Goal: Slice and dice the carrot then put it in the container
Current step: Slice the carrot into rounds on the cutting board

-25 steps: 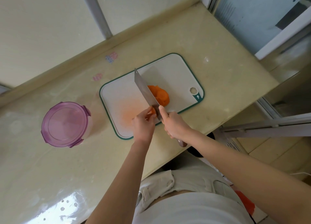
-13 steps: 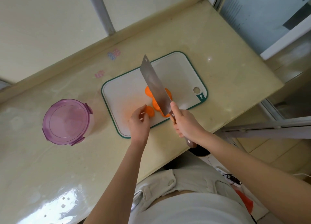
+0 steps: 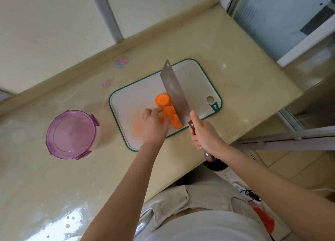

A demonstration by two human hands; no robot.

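Note:
Several orange carrot slices [image 3: 169, 112] lie in a loose row on the white cutting board [image 3: 192, 77] with the green rim. My right hand [image 3: 204, 135] grips the wooden handle of a cleaver [image 3: 174, 92], whose blade stands along the right side of the slices. My left hand [image 3: 154, 125] is over the board's near part, its fingertips touching the slices from the left. The container [image 3: 70, 134], closed with a purple lid, stands on the counter left of the board.
The beige counter [image 3: 235, 63] ends close to my body and on the right, where a window frame [image 3: 290, 135] and floor show. A low ledge and tiled wall run along the far side. Small stickers [image 3: 121, 62] mark the counter behind the board.
The cleaver swung to the right of the slices and now stands beside them. My left hand moved forward from a small carrot piece onto the spread slices.

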